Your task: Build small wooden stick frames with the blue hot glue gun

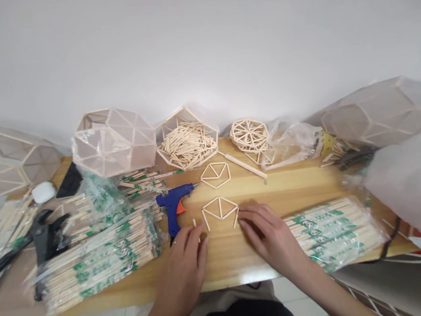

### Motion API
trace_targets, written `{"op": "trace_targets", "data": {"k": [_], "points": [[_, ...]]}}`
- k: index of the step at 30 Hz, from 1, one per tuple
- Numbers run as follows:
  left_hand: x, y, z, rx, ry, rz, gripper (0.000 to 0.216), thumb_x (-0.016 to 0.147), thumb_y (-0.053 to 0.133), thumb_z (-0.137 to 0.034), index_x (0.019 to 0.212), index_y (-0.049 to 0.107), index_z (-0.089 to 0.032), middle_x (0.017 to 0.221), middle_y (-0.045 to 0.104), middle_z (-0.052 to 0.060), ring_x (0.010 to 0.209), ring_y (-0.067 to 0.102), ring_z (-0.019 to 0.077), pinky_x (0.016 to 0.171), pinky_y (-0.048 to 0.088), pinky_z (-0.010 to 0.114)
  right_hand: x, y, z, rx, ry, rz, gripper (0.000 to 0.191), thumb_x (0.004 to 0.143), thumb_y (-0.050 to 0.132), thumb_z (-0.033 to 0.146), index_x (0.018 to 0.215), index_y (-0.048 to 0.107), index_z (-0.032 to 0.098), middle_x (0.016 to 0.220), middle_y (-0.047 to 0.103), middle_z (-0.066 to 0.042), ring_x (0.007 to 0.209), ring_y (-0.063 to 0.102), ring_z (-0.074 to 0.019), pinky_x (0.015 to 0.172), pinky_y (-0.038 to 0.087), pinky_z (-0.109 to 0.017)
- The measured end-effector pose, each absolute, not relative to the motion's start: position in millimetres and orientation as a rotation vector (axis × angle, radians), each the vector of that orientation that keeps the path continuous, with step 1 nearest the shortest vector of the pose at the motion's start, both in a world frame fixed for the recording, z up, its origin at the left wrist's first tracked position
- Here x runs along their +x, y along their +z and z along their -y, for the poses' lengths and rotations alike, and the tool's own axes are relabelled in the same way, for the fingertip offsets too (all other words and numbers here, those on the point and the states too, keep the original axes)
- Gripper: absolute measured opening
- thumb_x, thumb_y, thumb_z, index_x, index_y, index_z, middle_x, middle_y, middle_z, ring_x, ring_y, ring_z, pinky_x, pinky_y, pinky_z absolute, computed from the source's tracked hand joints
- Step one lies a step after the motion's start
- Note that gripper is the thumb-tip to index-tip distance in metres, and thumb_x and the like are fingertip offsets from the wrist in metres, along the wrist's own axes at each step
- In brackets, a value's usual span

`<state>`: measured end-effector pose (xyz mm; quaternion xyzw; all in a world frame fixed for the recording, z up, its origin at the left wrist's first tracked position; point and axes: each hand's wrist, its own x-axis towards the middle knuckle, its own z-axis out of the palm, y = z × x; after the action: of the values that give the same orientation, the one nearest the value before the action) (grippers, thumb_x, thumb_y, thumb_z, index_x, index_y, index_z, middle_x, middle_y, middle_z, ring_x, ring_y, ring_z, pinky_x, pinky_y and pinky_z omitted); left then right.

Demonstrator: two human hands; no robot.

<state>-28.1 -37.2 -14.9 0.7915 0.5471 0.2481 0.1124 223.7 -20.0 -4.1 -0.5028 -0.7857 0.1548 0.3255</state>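
My left hand (186,263) rests on the wooden table (294,190), fingers stretched flat, their tips touching a short loose stick (194,223). My right hand (270,234) lies flat too, fingers out, their tips next to the right side of a partly built stick hexagon (220,210). A finished stick hexagon (215,174) lies just beyond it. A blue hot glue gun (173,203) lies to the left of both hexagons, nozzle pointing right.
Wrapped chopstick bundles lie left (97,256) and right (335,233). At the back stand a stick-frame bowl of cut sticks (188,142), a flat stack of stick panels (250,135), several faceted domes (115,141) and plastic bags (407,180). Black pliers (46,236) lie far left.
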Motion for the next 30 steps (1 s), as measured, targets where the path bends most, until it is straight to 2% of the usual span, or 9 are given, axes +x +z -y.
{"op": "trace_targets", "data": {"k": [5,9,13,16,18,21,25,26,30], "points": [[-26,-17,32,2.372,0.655,-1.603,0.025,0.109,0.052,-0.027,0.131,0.064,-0.023,0.109,0.075,0.007,0.092,0.078,0.0220,0.077,0.062,0.032,223,-5,20,-1.317,0.417,2.057,0.020,0.105,0.060,0.011,0.120,0.067,0.023,0.114,0.076,-0.010,0.108,0.072,-0.0267,0.095,0.062,-0.046],[-27,-15,32,2.364,0.643,-1.592,0.026,0.107,0.053,-0.024,0.131,0.065,-0.023,0.110,0.075,0.007,0.093,0.078,0.0227,0.078,0.063,0.032,223,-3,20,-1.315,0.411,2.033,0.020,0.105,0.061,0.011,0.120,0.067,0.023,0.112,0.076,-0.010,0.105,0.073,-0.0255,0.093,0.062,-0.043],[-31,-9,40,2.390,0.584,-1.410,0.050,0.098,0.044,-0.002,0.139,0.060,-0.025,0.121,0.075,0.009,0.104,0.077,0.0218,0.087,0.063,0.032,222,8,27,-1.275,0.470,1.981,0.022,0.105,0.061,0.011,0.121,0.069,0.024,0.111,0.075,-0.009,0.103,0.074,-0.0231,0.092,0.063,-0.037],[-29,-2,48,2.331,0.496,-1.259,0.052,0.091,0.040,0.006,0.126,0.061,-0.028,0.119,0.076,0.005,0.104,0.076,0.0201,0.088,0.060,0.030,217,18,35,-1.224,0.696,2.022,0.027,0.106,0.062,0.017,0.131,0.068,0.026,0.121,0.075,-0.010,0.110,0.075,-0.0225,0.094,0.063,-0.034],[-24,0,53,2.246,0.437,-1.268,0.035,0.098,0.044,0.000,0.113,0.061,-0.027,0.104,0.076,0.003,0.094,0.076,0.0203,0.082,0.058,0.029,212,22,39,-1.174,0.867,2.080,0.027,0.108,0.062,0.023,0.134,0.067,0.026,0.122,0.076,-0.009,0.109,0.075,-0.0223,0.094,0.063,-0.033],[-18,1,56,2.179,0.381,-1.342,0.017,0.107,0.048,-0.014,0.103,0.060,-0.026,0.090,0.074,0.000,0.081,0.074,0.0200,0.073,0.053,0.028,207,23,39,-1.118,1.016,2.175,0.020,0.111,0.057,0.024,0.123,0.072,0.026,0.106,0.078,-0.006,0.096,0.076,-0.0205,0.087,0.062,-0.031],[-24,9,45,2.174,0.353,-1.347,0.008,0.107,0.055,-0.026,0.110,0.063,-0.027,0.092,0.078,0.000,0.082,0.076,0.0213,0.069,0.050,0.028,212,26,30,-1.109,1.019,2.274,0.022,0.111,0.054,0.024,0.121,0.074,0.026,0.103,0.078,-0.006,0.094,0.077,-0.0210,0.084,0.062,-0.030],[-30,13,40,2.152,0.370,-1.393,0.009,0.107,0.058,-0.030,0.112,0.064,-0.027,0.093,0.079,0.000,0.083,0.076,0.0218,0.069,0.050,0.029,215,29,26,-1.110,0.995,2.282,0.024,0.111,0.054,0.023,0.124,0.073,0.027,0.105,0.078,-0.006,0.097,0.077,-0.0214,0.085,0.062,-0.030],[-55,29,14,1.967,0.564,-1.869,0.027,0.107,0.053,-0.045,0.094,0.065,-0.025,0.084,0.075,0.002,0.076,0.072,0.0226,0.070,0.049,0.033,230,39,1,-1.156,0.799,2.176,0.026,0.112,0.049,0.022,0.123,0.072,0.025,0.104,0.078,-0.007,0.096,0.077,-0.0220,0.085,0.062,-0.031]]}}
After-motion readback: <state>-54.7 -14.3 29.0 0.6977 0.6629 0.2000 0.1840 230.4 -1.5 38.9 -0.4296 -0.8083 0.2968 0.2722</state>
